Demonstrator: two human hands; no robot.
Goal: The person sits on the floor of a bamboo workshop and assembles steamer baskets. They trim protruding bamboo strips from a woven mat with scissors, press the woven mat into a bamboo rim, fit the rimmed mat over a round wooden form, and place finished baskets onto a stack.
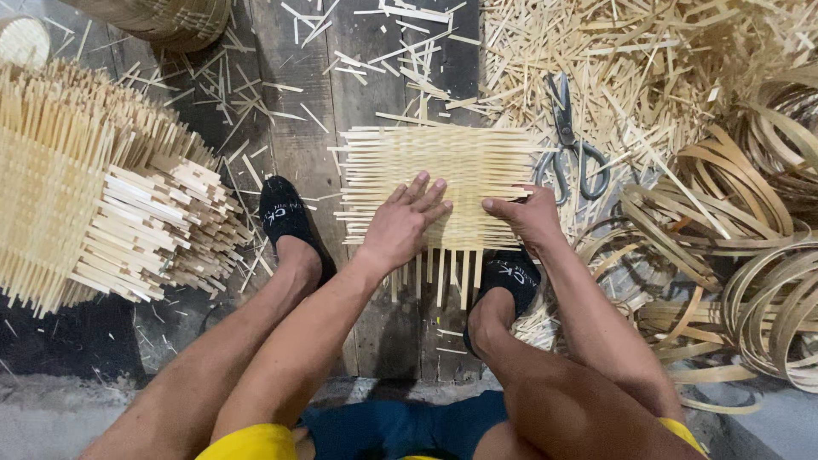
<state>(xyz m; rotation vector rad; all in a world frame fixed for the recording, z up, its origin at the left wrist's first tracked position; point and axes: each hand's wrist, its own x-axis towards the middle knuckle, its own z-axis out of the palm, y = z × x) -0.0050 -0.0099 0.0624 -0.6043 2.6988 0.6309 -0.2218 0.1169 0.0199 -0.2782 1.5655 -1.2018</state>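
Note:
A flat woven mat of pale bamboo strips (452,166) lies on the dark plank floor between my feet. My left hand (402,223) presses flat on its near left part, fingers spread. Near the mat's lower right edge, my right hand (527,215) rests with fingers curled and pinching at the strips. My right foot in a black sock (509,277) pins the mat's near edge. Off to the mat's left, my left foot in a black sock (285,217) rests on the floor.
A stack of finished woven mats (94,196) stands at the left. Grey scissors (569,145) lie among loose strip offcuts (648,68) at upper right. Coiled bamboo bands (733,247) pile at the right. A woven basket (166,19) sits at top left.

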